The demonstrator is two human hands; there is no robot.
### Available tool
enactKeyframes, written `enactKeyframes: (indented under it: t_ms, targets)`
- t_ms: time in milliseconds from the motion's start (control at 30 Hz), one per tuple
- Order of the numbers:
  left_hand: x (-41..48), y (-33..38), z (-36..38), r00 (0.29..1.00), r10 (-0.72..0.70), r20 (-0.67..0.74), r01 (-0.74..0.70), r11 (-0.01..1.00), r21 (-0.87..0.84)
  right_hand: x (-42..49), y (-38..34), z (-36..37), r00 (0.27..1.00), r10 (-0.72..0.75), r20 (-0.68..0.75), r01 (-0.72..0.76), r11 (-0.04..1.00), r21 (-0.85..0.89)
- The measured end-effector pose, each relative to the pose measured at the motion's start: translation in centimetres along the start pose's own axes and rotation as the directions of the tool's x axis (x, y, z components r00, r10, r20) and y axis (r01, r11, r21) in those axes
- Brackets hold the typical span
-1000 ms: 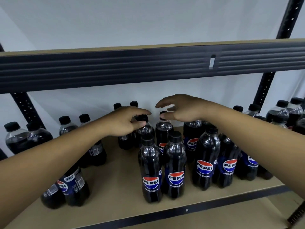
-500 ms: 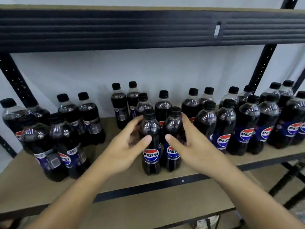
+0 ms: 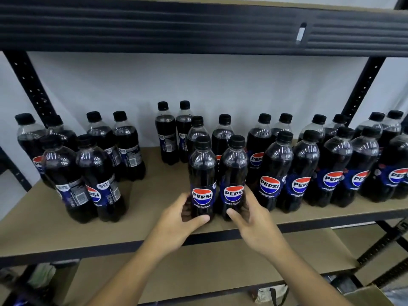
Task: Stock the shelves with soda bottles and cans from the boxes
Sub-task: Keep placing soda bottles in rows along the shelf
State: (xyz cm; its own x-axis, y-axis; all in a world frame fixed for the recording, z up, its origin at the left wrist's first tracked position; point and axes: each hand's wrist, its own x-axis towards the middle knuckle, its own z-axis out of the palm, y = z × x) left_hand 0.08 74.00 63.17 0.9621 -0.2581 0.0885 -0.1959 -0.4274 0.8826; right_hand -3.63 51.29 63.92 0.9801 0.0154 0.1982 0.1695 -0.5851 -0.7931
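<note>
Left hand [image 3: 174, 221], right hand [image 3: 254, 219], forearms bare (nails seemingly short).

Left hand [image 3: 174, 219], right hand [image 3: 251, 219] slid down to front bottles [image 3: 203, 173] bases

shelf [image 3: 154, 195]: tan board, black frame | load: upright black-capped Pepsi bottles [image 3: 270, 173], clustered across

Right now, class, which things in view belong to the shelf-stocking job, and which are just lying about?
Job: left hand gripping the left front bottle; right hand gripping the right front bottle; shelf; stocked bottles; cardboard box.
Lying about: white tag on the upper beam; bag lower down.
</note>
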Motion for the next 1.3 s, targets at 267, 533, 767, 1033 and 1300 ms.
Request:
enactKeyframes:
  t_ms: [267,533,767,1033,1300]
  targets:
    - [-0.6,0.9,0.1,0.999,-0.050,-0.020,0.051,0.999,0.016,-0.1,0.4,-0.8,0.996,-0.029,0.082,0.024,0.998,0.062]
    - [-3.6,5.4,-2.6,0.979,0.019,-0.203,0.031,0.970,0.242,-2.0,-1.8,-5.8,0.967,-0.254,0.033,0.256,0.954,-0.156]
    - [-6.5,12.1,-7.2,0.976,0.106,-0.189,0.022,0.819,0.574,0.5,-8.8,-8.8,0.847,-0.504,0.170,0.524,0.737,-0.426]
    - [-7.6,16.2,-15.6,0.989,-0.062,-0.138,0.147,0.611,0.778,4.7,-18.5,-6.0,0.675,-0.580,0.456,0.730,0.616,-0.297]
    - [-6.1,15.5,-24.1,0.970,-0.170,-0.176,0.234,0.438,0.868,10.3,-25.7,2.1,0.619,-0.523,0.585,0.755,0.602,-0.260]
